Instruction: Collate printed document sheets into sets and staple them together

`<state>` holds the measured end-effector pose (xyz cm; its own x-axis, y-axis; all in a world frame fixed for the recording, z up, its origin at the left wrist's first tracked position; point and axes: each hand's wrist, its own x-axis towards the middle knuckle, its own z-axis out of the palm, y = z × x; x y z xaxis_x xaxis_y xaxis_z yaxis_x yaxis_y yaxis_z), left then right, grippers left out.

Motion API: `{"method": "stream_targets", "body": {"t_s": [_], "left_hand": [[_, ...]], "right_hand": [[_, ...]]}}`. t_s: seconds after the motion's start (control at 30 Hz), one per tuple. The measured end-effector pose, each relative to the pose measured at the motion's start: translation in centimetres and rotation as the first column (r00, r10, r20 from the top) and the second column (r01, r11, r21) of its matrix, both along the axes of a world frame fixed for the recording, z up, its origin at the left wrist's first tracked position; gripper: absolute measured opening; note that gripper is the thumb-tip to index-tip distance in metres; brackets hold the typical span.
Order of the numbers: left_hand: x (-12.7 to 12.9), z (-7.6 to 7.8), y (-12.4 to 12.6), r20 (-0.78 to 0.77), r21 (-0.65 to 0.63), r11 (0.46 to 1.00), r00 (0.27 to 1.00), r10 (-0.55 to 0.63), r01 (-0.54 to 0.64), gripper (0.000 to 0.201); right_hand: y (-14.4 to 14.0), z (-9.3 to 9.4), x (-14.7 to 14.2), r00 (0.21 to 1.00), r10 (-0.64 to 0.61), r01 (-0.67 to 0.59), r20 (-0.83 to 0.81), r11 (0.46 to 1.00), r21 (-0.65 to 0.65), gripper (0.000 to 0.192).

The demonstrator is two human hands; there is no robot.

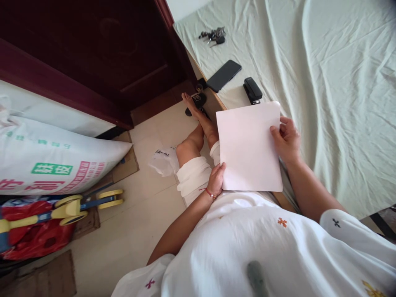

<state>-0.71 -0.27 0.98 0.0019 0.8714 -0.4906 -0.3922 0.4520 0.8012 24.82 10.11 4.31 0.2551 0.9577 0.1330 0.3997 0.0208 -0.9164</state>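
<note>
I hold a blank white sheet of paper [249, 148] over my lap with both hands. My left hand [215, 179], with a red string at the wrist, grips its lower left corner. My right hand [286, 138] pinches its right edge near the top, thumb on the face of the sheet. A black stapler [252, 90] lies on the bed just beyond the paper's top edge. A dark phone [223, 75] rests next to it, at the bed's edge.
A pale green sheet covers the bed [334, 82] on the right, with a bunch of keys [213, 35] far back. A dark wooden door [93, 49], a large printed sack [52, 161], a yellow and blue toy [71, 206] and a crumpled white bag [162, 161] stand on the floor to the left.
</note>
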Motion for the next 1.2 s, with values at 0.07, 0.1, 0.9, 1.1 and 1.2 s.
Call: {"method": "stream_targets", "body": {"t_s": [0.07,0.1,0.9,1.1,1.2], "left_hand": [[0.0,0.0,0.0,0.010,-0.007,1.000,1.000,0.007,-0.007,0.054],[0.0,0.0,0.0,0.015,-0.011,1.000,1.000,0.009,-0.009,0.054],[-0.1,-0.6,0.0,0.031,-0.049,0.998,0.999,0.033,-0.032,0.056],[0.0,-0.6,0.0,0.046,-0.041,0.999,0.999,0.014,-0.012,0.057],[0.0,-0.4,0.0,0.056,-0.040,0.999,0.998,0.023,-0.021,0.056]], "right_hand": [[0.1,-0.1,0.2,0.999,-0.029,0.028,0.029,0.998,0.054,0.035],[0.2,-0.1,0.3,0.998,-0.038,0.034,0.045,0.997,0.075,0.034],[0.8,0.1,0.0,0.974,-0.101,0.096,0.200,0.995,0.033,0.032],[0.5,0.6,0.5,0.904,-0.062,0.000,0.423,0.989,0.146,0.023],[0.4,0.7,0.6,0.844,-0.026,-0.065,0.536,0.987,0.150,0.015]]}}
